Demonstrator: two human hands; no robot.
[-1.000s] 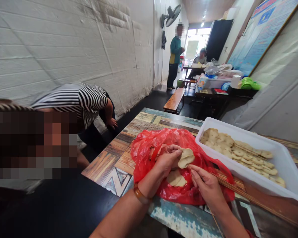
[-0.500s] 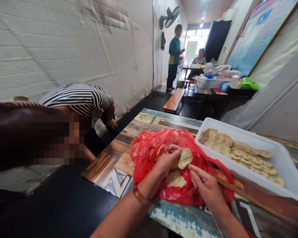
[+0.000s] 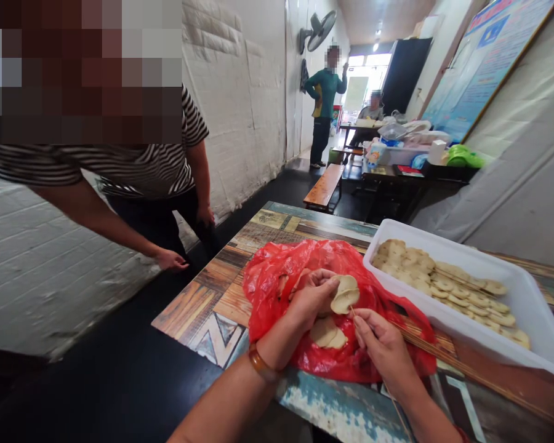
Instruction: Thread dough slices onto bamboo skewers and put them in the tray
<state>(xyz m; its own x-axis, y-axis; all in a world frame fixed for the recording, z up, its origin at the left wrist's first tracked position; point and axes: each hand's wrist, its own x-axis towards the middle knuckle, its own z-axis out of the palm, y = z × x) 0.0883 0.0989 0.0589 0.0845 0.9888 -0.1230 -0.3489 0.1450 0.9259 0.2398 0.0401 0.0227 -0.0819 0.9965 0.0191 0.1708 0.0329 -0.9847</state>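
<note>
Pale, round, flat slices (image 3: 345,295) are pinched between the thumb and fingers of my left hand (image 3: 314,294), above a crumpled red plastic bag (image 3: 277,258). My right hand (image 3: 379,339) is closed on a thin wooden skewer (image 3: 396,403), whose tip meets the lower edge of the slices. Whether the tip has gone through cannot be made out. More loose slices (image 3: 327,334) lie on the bag below my left hand. Beside my right hand, a bundle of skewers (image 3: 461,364) rests partly across the bag.
A white plastic tub (image 3: 542,320) at the right holds rows of skewered slices (image 3: 466,292). All this stands on a patterned wooden table (image 3: 240,271). A person in a striped shirt (image 3: 143,172) stands close at the left. Farther back are a bench (image 3: 324,186) and two other people.
The person in the striped shirt has risen from a deep bend. The person in green at the back has raised a hand. My hands have hardly moved.
</note>
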